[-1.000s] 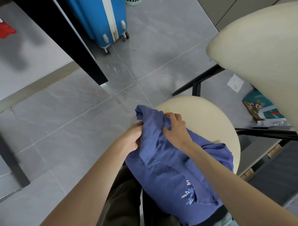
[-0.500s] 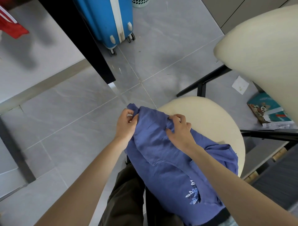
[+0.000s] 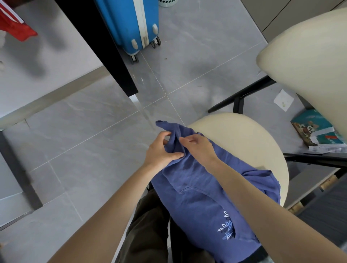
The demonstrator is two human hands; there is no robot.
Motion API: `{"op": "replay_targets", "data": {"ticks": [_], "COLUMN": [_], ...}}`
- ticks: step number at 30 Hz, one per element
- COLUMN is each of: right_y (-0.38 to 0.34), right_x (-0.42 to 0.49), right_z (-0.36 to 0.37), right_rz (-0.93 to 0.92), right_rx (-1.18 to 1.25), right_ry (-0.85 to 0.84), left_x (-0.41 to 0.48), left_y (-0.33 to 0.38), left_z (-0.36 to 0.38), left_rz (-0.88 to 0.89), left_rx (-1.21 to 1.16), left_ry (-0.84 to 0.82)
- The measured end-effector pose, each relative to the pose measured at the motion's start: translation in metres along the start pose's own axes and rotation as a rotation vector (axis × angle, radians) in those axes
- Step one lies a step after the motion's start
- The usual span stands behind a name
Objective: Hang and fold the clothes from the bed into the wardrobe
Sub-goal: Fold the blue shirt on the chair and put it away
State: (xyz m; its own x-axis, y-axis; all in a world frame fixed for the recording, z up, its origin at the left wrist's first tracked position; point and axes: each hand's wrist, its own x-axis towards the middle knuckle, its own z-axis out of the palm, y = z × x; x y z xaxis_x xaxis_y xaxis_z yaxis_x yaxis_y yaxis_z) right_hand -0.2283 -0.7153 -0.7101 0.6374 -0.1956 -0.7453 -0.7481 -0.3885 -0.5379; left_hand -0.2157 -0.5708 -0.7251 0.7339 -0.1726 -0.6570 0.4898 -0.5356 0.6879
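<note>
left hand pinches a bunched edge at the top of the blue garment, and right hand grips the fold just beside it. rest drapes over the lap and the chair seat. looks light, limp and not slippery. best taken at the seams, hands spread apart.

A grey tiled floor with pale grout lines is seen throughout. A blue hard-shell suitcase with a white centre band is stood on its wheels at the top, and a pale perforated basket is cut off by the frame edge near it. At the right a chair is recorded, with a round cream seat, cream backrest and black frame; beside it a white paper scrap and a teal packet printed with a panda are laid on the floor.
</note>
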Motion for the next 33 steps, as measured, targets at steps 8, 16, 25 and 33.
{"op": "replay_targets", "data": {"ticks": [8,16,25,33], "right_y": [0.012,0.036,0.039,0.028], "right_x": [-0.001,-0.02,-0.037,-0.045], "right_z": [-0.006,-0.025,-0.027,-0.03], "right_rz": [0.044,0.096,0.019,0.021], "right_rx": [0.321,0.585,0.507,0.478], "right_ry": [0.127,0.116,0.033,-0.272], "left_x": [-0.005,-0.008,0.013,0.018], "left_y": [-0.014,0.009,0.036,0.042], "left_z": [-0.002,0.005,0.038,-0.02], "left_rz": [-0.024,0.091,-0.364,-0.064], "left_rx": [-0.029,0.006,-0.343,-0.444], "left_ry": [0.157,0.252,-0.025,0.287]}}
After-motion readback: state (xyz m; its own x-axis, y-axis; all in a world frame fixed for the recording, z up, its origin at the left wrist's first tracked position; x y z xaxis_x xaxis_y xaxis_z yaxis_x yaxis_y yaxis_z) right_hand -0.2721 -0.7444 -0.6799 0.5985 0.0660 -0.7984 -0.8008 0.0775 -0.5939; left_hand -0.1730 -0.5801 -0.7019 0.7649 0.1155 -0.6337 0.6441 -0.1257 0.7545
